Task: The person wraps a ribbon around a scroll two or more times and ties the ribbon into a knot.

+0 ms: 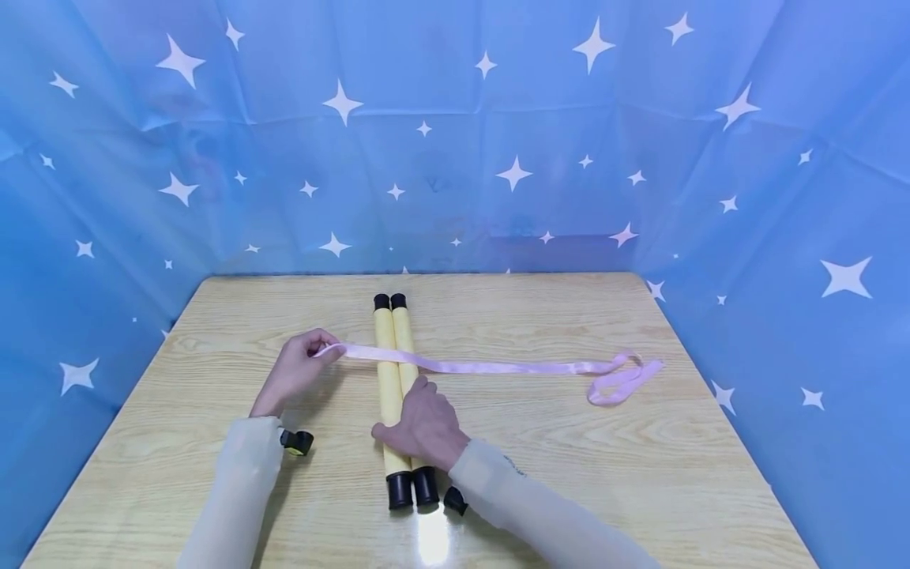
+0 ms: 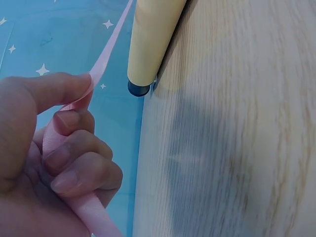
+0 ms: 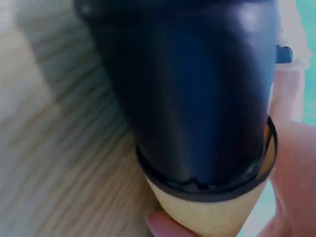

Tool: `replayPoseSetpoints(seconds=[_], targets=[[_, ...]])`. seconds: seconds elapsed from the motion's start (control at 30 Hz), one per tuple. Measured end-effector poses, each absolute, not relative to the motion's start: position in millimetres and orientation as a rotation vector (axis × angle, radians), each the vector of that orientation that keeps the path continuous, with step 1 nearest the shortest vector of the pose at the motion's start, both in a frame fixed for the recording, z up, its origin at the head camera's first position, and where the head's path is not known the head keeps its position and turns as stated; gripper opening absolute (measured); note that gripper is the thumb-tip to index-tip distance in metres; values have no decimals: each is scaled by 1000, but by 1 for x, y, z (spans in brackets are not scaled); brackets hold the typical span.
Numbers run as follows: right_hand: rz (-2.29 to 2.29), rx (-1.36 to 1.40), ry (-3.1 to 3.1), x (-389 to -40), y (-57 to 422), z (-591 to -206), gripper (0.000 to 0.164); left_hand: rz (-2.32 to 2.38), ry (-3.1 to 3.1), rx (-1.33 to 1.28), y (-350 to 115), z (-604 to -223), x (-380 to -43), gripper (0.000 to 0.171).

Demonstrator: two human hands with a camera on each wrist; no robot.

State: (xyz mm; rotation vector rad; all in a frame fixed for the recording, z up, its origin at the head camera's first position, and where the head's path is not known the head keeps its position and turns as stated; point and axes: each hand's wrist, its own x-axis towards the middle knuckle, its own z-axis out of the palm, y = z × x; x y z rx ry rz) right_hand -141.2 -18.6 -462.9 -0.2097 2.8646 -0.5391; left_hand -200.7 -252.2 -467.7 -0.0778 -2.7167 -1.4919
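Two pale yellow rolled scrolls (image 1: 385,332) with black end caps (image 1: 400,490) lie side by side on the table. A pink satin ribbon (image 1: 498,367) runs across the top of both. Its left end is pinched between thumb and forefinger of my left hand (image 1: 302,363); the left wrist view shows more ribbon (image 2: 101,217) passing through the curled fingers. My right hand (image 1: 426,423) grips the scrolls near their lower ends, thumb on the left side. Up close in the right wrist view is a black cap (image 3: 187,98); most of the fingers are hidden there.
The wooden table (image 1: 569,458) carries the ribbon's loose, looped right end (image 1: 618,387) toward its right side. A blue curtain with white stars (image 1: 455,158) stands behind and along both sides. Dark wrist devices (image 1: 297,442) sit at both sleeves.
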Motion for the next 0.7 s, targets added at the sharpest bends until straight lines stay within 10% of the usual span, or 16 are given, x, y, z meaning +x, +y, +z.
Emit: replayPoseSetpoints(seconds=[0.7], targets=[[-909, -542, 2564, -113, 69, -440, 64, -1492, -2704, -36, -248, -465, -206, 28]])
